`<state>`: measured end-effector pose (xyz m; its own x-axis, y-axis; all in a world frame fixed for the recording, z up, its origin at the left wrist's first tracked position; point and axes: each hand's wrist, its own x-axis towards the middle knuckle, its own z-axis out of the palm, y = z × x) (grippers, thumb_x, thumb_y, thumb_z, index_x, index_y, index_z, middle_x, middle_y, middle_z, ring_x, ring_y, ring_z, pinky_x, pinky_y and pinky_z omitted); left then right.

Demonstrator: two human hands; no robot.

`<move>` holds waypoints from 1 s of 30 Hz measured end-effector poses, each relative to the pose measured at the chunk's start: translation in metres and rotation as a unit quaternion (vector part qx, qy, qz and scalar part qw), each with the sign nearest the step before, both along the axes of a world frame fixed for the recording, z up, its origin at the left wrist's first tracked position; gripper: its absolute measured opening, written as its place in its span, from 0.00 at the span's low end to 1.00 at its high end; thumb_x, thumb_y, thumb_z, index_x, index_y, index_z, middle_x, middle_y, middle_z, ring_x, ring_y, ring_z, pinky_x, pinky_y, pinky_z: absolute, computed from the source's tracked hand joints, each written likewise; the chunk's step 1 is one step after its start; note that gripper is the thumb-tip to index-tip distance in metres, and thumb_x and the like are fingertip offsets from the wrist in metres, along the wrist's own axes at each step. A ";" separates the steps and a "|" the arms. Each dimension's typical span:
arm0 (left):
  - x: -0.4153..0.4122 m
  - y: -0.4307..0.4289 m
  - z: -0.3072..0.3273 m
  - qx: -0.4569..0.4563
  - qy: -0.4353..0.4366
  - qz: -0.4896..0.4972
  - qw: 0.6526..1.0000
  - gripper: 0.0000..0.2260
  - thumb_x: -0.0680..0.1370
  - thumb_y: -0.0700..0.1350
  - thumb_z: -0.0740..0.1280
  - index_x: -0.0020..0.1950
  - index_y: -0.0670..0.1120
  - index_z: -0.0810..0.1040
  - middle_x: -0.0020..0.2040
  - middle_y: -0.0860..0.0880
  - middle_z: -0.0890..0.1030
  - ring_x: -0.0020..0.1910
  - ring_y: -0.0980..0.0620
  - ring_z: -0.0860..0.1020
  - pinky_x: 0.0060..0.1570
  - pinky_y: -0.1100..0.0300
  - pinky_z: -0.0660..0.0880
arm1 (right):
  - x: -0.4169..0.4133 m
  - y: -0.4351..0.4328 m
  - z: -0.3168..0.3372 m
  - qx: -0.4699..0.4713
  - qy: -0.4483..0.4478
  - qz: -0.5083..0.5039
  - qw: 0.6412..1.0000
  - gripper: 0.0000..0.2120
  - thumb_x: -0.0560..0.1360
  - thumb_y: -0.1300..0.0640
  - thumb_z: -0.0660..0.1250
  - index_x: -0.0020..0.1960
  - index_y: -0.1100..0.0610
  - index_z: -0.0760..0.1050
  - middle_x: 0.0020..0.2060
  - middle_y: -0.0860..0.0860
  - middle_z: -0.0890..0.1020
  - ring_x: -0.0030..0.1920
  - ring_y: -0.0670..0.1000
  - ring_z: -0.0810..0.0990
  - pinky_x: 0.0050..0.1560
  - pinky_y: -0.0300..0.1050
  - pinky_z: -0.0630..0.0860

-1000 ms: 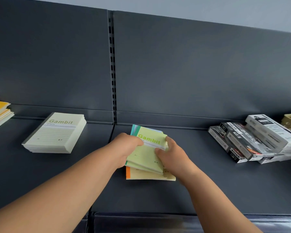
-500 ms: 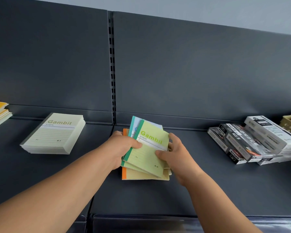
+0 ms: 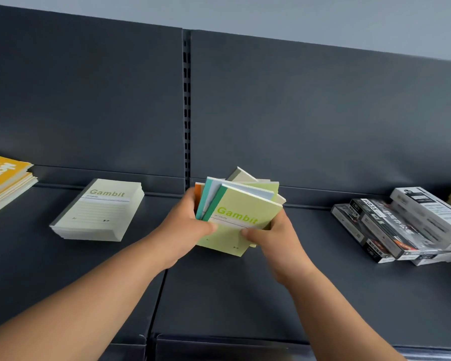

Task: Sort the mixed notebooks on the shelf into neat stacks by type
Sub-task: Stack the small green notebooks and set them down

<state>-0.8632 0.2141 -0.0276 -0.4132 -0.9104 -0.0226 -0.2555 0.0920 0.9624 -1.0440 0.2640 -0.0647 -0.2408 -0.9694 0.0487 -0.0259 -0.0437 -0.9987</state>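
Both hands hold the mixed bundle of notebooks (image 3: 248,190), tilted up over the shelf (image 3: 219,295) just right of the slotted upright (image 3: 187,113), before its foot. Whether the lower edge touches the shelf cannot be told. The left hand (image 3: 185,225) grips the spine side, thumb across the front cover and fingers curled behind. The right hand (image 3: 274,238) pinches the lower right part, thumb on top.

The step looks like fanning the bundle to read its types. It should go best with the left hand anchoring the spines while the right thumb slides one cover at a time, since thin, smooth card covers slip and soft corners bend.

The front notebook (image 3: 242,220) is pale green with a darker spine strip; teal, orange and grey edges splay behind it. Left of the upright lies a squared, matte cream stack (image 3: 99,212); farther left, an orange-covered stack (image 3: 3,178). Well right of the upright, glossy black-and-white boxes (image 3: 401,227) lean in a row.
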 end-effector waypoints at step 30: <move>0.001 0.006 -0.007 -0.005 -0.013 -0.024 1.000 0.34 0.72 0.30 0.58 0.73 0.57 0.59 0.60 0.57 0.75 0.62 0.55 0.72 0.52 0.67 0.69 | 0.020 0.003 0.007 0.015 0.138 0.033 0.990 0.32 0.66 0.67 0.60 0.66 0.43 0.66 0.57 0.41 0.79 0.60 0.45 0.77 0.58 0.43 0.75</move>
<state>-0.8620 0.2201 -0.0350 -0.4549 -0.8902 -0.0257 -0.2761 0.1136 0.9544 -1.0237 0.2666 -0.0580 -0.1591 -0.9845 0.0744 -0.2967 -0.0242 -0.9547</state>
